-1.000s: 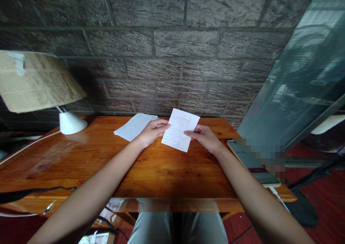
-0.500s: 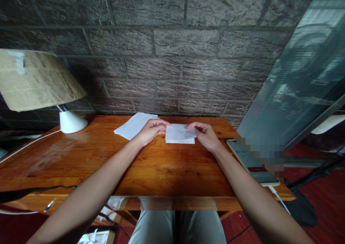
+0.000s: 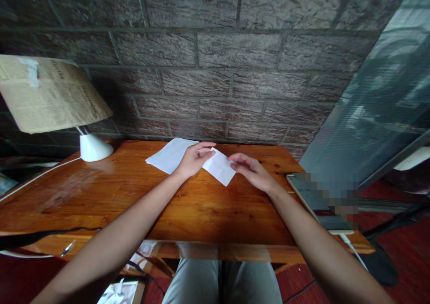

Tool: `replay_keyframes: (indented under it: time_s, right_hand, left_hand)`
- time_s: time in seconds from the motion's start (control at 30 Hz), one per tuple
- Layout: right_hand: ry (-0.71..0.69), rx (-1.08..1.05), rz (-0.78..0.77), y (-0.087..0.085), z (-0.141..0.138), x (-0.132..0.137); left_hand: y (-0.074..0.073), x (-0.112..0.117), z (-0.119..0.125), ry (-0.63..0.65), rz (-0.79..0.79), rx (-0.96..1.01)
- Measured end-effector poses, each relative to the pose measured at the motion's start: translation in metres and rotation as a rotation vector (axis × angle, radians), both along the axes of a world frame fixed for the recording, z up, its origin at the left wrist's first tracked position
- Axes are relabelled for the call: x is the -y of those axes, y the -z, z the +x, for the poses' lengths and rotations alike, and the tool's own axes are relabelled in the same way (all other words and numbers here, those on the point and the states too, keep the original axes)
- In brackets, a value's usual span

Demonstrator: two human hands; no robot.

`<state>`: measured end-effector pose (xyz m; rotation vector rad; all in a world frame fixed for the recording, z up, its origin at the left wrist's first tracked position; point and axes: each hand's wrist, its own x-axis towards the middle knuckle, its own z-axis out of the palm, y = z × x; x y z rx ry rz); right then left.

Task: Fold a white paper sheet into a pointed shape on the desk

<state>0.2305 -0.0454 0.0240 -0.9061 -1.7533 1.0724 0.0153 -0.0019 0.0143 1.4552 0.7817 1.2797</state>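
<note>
A small folded sheet of white paper (image 3: 220,168) is turned cornerwise over the wooden table, a crease running across it. My left hand (image 3: 197,158), with a ring on one finger, pinches its upper left part, thumb on top. At the right edge of the paper is my right hand (image 3: 251,170), its thumb and index finger slightly apart and the thumb tip at the edge. Behind my left hand lies a stack of white paper sheets (image 3: 169,155), partly covered by that hand.
A lamp (image 3: 96,147) with a newspaper-covered shade stands on the left of the wooden table (image 3: 215,219). Toward the right edge lies a phone (image 3: 319,205) with a white cable (image 3: 352,250) plugged in. A brick wall (image 3: 215,84) rises behind the table.
The folded paper has turned from square-on to cornerwise. My right hand's fingers have loosened and moved from its top to its right edge. The view has shifted slightly.
</note>
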Motion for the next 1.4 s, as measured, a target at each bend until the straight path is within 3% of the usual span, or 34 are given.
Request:
replay_keyframes:
  time_s: [0.2, 0.4, 0.73, 1.07, 1.4]
  right_hand:
    - [-0.015, 0.023, -0.174, 0.01, -0.002, -0.004]
    - [0.03, -0.047, -0.245, 0.01, 0.001, -0.006]
    - [-0.011, -0.101, -0.473, 0.008, 0.007, -0.006]
    - [0.06, -0.117, -0.423, 0.01, 0.001, -0.006]
    - [-0.011, -0.083, -0.403, 0.012, 0.0, -0.003]
  left_hand:
    - [-0.003, 0.005, 0.0, 0.088, 0.014, -0.086]
    - [0.003, -0.001, -0.006, 0.304, -0.117, -0.172]
    - [0.004, -0.006, -0.013, 0.305, -0.088, -0.175]
    - [0.009, -0.009, -0.007, 0.117, -0.002, -0.139]
    - [0.006, -0.011, -0.015, 0.14, -0.114, -0.069]
